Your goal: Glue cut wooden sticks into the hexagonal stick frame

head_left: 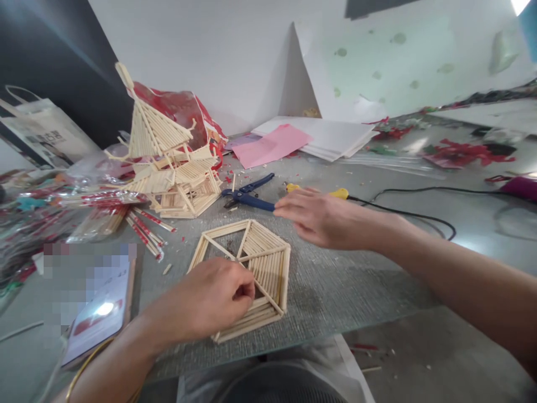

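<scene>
Left hand [213, 299] rests on the near-left part of the hexagonal stick panel [260, 263], fingers curled in tight with fingertips pinched at a stick near the panel's middle; can't tell whether it grips one stick or just presses down. The panel lies flat on the surface [335, 291], near the front edge, partly filled with parallel sticks, with spokes running from the centre to the corners. Right hand [323, 218] hovers above the surface just past the panel's far-right corner, fingers extended and loosely together, pointing left, holding nothing; slightly blurred. Its fingertips are just beside the blue-handled pliers [247, 196], not clearly touching. A yellow-handled tool [339, 193] sits behind that hand, with a black cable [419, 215] trailing off right. Far left of the panel stands a stick-built tower model [168, 162] with a pitched roof, tilted a bit. Loose wrapped chopsticks [146, 226] lie beside its base. Pink paper [272, 144] and a white sheet stack [331, 137] lie further back. A phone [100, 319] lies at near left.
</scene>
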Motion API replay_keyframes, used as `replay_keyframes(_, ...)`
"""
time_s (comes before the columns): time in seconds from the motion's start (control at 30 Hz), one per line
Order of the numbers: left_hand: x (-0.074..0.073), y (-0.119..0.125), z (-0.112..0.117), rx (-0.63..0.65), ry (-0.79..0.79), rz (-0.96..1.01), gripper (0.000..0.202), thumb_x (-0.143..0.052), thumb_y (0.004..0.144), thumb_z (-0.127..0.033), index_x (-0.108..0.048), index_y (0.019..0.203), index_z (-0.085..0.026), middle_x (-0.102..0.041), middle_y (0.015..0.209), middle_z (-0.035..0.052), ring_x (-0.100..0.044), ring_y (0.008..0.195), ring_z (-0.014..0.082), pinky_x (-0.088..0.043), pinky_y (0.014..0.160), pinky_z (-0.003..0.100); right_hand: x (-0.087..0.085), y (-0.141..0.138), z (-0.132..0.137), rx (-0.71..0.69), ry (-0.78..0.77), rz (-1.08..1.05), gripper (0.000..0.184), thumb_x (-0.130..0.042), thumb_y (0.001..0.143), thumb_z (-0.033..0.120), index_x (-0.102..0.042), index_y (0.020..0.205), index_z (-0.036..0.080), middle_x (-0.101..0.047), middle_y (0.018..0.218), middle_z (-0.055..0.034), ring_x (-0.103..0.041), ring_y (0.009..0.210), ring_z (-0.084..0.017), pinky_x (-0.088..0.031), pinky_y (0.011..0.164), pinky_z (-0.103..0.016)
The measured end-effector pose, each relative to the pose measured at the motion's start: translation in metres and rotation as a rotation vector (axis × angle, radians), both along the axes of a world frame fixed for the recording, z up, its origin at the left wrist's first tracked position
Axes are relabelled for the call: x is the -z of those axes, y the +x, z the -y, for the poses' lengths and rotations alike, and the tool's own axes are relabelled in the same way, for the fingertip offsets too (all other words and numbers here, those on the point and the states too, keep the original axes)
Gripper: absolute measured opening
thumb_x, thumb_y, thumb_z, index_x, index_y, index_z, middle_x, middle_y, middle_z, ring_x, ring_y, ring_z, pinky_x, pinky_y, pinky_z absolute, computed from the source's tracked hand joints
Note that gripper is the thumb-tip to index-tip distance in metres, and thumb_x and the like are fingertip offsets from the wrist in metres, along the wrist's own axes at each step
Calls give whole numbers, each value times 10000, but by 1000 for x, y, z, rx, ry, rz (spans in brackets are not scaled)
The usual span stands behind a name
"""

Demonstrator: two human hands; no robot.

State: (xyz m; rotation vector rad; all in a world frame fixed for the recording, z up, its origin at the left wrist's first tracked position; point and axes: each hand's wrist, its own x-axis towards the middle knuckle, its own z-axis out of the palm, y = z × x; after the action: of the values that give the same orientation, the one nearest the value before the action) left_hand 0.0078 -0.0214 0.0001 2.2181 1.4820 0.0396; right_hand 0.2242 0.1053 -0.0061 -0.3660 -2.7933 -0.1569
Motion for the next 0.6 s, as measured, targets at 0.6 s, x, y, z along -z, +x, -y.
replay_keyframes(0.6, -4, 2, -6, 46, -85, -52, 207, -412, 698, -154, -609, 632, -164, -568, 580, -8, -456, 532, 90, -279, 518, 225, -2, -16, 61, -288, -169, 154, 265, -529, 829, 373, -555, 963, 146, -566, 961, -67, -487, 924, -191, -378, 845, -344)
